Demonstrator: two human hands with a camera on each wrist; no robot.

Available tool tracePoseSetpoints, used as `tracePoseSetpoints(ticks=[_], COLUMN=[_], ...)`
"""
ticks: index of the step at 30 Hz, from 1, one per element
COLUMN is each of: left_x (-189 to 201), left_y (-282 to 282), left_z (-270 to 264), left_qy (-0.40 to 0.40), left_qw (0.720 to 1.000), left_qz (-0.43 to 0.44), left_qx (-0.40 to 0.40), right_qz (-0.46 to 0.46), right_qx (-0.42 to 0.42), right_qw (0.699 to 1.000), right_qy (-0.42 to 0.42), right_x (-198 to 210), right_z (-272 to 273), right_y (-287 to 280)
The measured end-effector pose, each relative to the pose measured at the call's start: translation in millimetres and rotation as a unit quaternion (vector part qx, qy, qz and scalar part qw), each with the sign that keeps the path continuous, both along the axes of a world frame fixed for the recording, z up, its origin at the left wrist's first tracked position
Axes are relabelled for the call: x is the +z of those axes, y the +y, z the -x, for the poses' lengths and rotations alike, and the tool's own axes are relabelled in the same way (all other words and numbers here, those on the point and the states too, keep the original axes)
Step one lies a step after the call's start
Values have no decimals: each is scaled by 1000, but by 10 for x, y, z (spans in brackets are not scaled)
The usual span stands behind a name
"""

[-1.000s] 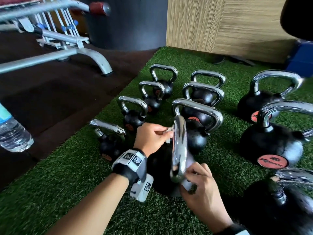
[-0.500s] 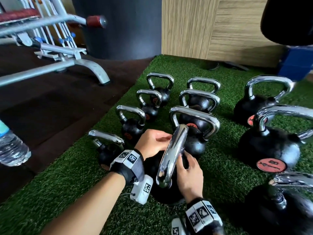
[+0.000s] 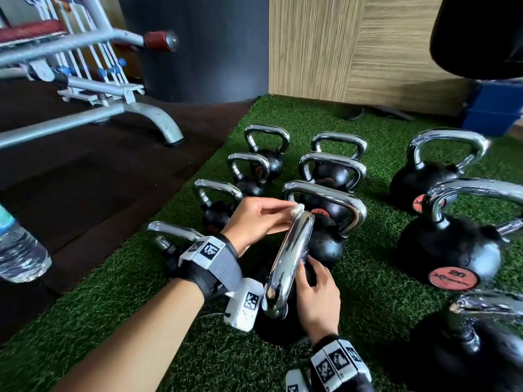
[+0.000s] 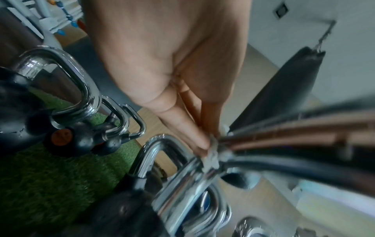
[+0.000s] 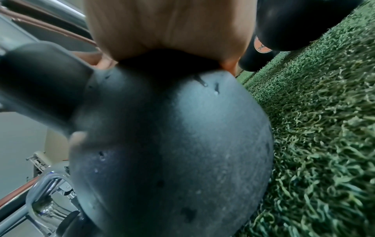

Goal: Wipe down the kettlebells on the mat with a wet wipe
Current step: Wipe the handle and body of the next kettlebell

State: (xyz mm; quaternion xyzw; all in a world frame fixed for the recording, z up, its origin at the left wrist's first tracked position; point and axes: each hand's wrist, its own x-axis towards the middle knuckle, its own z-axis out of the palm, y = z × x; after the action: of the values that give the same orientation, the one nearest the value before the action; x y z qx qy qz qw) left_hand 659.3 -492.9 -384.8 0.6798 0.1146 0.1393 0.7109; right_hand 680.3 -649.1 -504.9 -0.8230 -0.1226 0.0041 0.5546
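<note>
The nearest kettlebell (image 3: pixel 273 329) has a black ball and a chrome handle (image 3: pixel 291 261) that runs away from me. My left hand (image 3: pixel 291 213) pinches a small white wet wipe (image 3: pixel 297 208) against the handle's far top corner. In the left wrist view the fingertips (image 4: pixel 202 144) press the crumpled wet wipe (image 4: pixel 212 156) onto the chrome handle (image 4: pixel 182 184). My right hand (image 3: pixel 317 292) lies on the ball's right side, fingers spread over it. In the right wrist view the ball (image 5: pixel 172 144) fills the frame under the palm (image 5: pixel 168 28).
Several more black kettlebells (image 3: pixel 325 176) stand in rows on the green turf mat (image 3: pixel 368 292), with larger ones (image 3: pixel 452 250) close on the right. A water bottle (image 3: pixel 17 250) and a bench frame (image 3: pixel 119 108) are on the dark floor to the left.
My right hand left the handle's near end and settled on the ball's right side. The handle swung to a slant. My left hand keeps the wipe at the handle's far end.
</note>
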Motion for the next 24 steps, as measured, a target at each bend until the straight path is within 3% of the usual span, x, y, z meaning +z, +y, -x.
tracePoseSetpoints(ticks=[7, 11, 15, 20, 24], left_x=[219, 191, 211, 91, 8], left_y=[32, 4, 85, -27, 0], left_z=[104, 207, 444, 597, 837], left_qy=[32, 48, 83, 52, 68], left_qw=[999, 999, 994, 998, 992], left_qz=[1, -4, 9, 12, 47], left_qx=[-26, -17, -74, -45, -95], right_qz=[0, -6, -6, -11, -13], right_qx=[-3, -1, 1, 8, 5], right_qw=[1000, 1000, 1000, 1000, 1000], right_qy=[5, 5, 2, 1, 1], right_x=[0, 6, 15, 37, 36], right_z=[-3, -3, 1, 19, 26], right_y=[4, -11, -5, -16, -15])
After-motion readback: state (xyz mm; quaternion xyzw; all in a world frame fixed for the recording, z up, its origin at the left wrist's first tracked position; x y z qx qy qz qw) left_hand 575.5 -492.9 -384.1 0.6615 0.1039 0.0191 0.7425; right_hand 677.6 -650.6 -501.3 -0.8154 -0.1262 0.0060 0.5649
